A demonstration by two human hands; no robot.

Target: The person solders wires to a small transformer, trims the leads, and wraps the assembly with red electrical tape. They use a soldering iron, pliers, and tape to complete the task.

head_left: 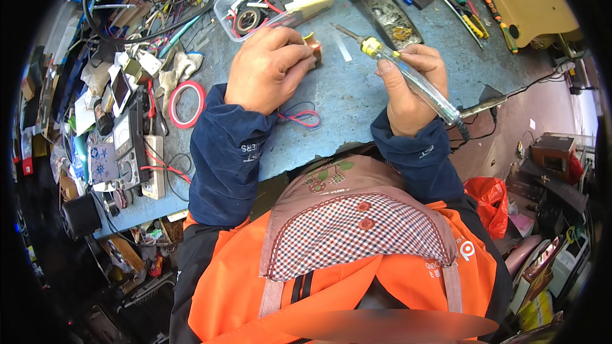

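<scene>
My left hand [264,70] lies palm down on the grey table [357,99], fingers [298,62] curled together over a small copper-wound part [313,46]. The part sits on the table just at my fingertips, mostly hidden; only its orange-brown edge shows. My right hand [411,86] holds a soldering iron [401,73], fingers wrapped tight round its clear handle, thumb on top near the yellow collar. Iron tilted, metal tip pointing up-left toward the part, tip a little apart from it. Red and blue wires [301,116] loop on the table beside my left wrist. Clear plastic box [274,0] of odds and ends just beyond my left hand. Red tape ring [186,104] to the left; multimeter [126,153] further left.
</scene>
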